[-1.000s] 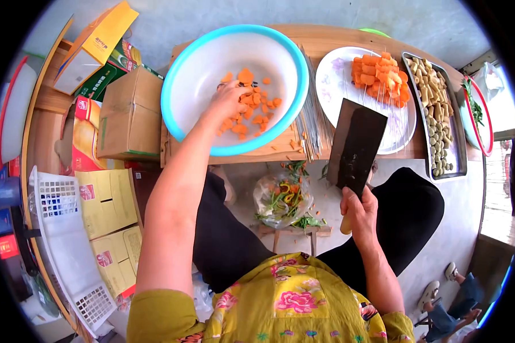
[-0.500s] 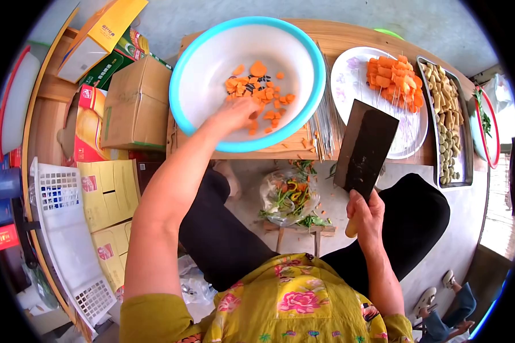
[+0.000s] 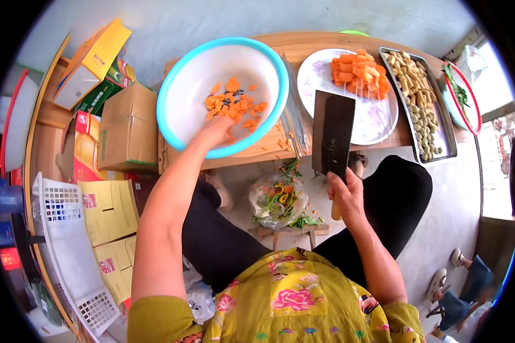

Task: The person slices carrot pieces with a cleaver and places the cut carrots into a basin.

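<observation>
My left hand (image 3: 217, 131) reaches into a white bowl with a turquoise rim (image 3: 165, 123), at its near side. Its fingers curl down beside chopped carrot pieces (image 3: 230, 104); what they hold, if anything, is hidden. Small dark pieces lie among the carrots. In my right hand (image 3: 347, 193) is a cleaver (image 3: 333, 128), gripped by its pale handle, with the broad dark blade pointing up and away from me. Behind the blade, a white patterned plate (image 3: 310, 74) carries a pile of orange carrot pieces on thin skewers (image 3: 360, 74).
Thin metal skewers (image 3: 296, 123) lie between bowl and plate on the wooden table (image 3: 257, 150). A metal tray (image 3: 409, 106) of brownish skewered food stands at the right. Below, a plastic bag of vegetable scraps (image 3: 280, 200) sits on a stool. Cardboard boxes (image 3: 129, 128) crowd the left. Another person's legs (image 3: 469, 283) show lower right.
The view has shifted, so the tabletop things appear further left and a little lower. The cleaver's blade now stands more upright. My left hand stays in the bowl.
</observation>
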